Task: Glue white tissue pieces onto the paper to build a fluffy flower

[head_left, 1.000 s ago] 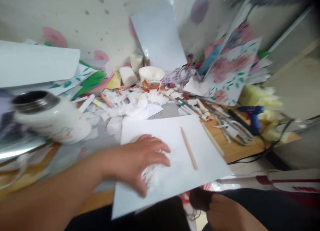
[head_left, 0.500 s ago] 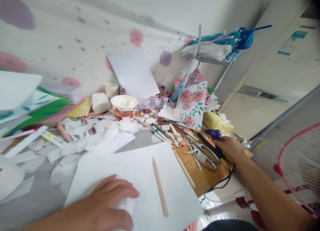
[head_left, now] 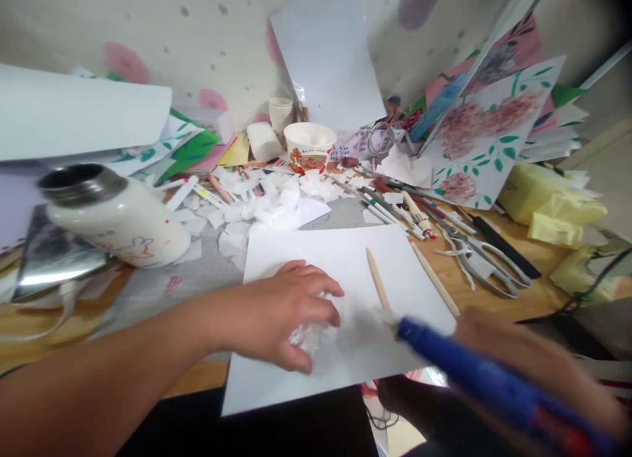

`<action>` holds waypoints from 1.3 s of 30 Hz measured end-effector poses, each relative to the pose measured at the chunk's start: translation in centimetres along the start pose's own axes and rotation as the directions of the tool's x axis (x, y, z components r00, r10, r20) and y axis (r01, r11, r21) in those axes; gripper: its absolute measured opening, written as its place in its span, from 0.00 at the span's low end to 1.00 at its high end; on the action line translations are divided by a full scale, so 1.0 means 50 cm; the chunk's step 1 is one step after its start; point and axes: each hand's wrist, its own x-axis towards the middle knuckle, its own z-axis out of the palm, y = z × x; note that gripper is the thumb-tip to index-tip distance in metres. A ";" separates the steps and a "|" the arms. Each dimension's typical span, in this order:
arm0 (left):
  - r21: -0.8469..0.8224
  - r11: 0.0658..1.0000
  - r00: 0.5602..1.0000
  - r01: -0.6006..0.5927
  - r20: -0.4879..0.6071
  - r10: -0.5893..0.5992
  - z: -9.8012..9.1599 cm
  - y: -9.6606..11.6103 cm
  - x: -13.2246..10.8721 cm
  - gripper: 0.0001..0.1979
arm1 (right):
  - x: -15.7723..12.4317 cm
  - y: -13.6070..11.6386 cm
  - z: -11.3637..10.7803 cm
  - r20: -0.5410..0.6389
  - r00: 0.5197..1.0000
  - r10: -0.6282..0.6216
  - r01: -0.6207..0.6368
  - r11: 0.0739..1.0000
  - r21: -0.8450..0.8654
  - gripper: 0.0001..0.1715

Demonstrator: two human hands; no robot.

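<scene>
My left hand point(head_left: 291, 312) is curled over a crumpled, translucent whitish piece point(head_left: 316, 335), its fingers around it on a white sheet of paper point(head_left: 276, 384). What this piece is made of I cannot make out. My right hand point(head_left: 533, 358), smeared by motion, grips a blue hot glue gun point(head_left: 459, 355). The gun's pale nozzle points left above the sheet, close to the lower end of a flat wooden stick point(head_left: 378, 279) with a pointed tip. A second pale wooden stick point(head_left: 434, 279) lies along the sheet's right edge.
Scissors point(head_left: 486, 259), pens point(head_left: 380, 207) and a yellow tissue pack point(head_left: 548, 203) lie at right. Paper scraps point(head_left: 276, 200) spread behind the sheet, before a paper bowl point(head_left: 310, 147). At left an uncapped white bottle point(head_left: 118, 213) stands tilted in view by a phone point(head_left: 59, 259).
My right hand has brought the blue glue gun from the table's right edge to over the sheet. The view has swung left, showing the bottle; my left hand stays on the translucent piece.
</scene>
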 end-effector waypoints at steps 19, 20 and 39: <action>0.047 0.998 0.998 -0.043 0.044 0.041 -0.005 -0.013 0.001 0.25 | 0.061 -0.102 0.084 0.111 0.989 -0.098 0.095 0.995 0.035 0.18; 0.048 0.997 0.998 -0.056 0.041 0.054 -0.003 -0.014 0.000 0.24 | 0.061 -0.103 0.083 0.103 0.990 -0.094 0.092 0.995 0.026 0.17; 0.074 0.993 0.995 -0.097 0.034 0.094 -0.002 -0.019 0.000 0.23 | 0.060 -0.108 0.084 0.126 0.989 -0.078 0.079 0.997 0.003 0.15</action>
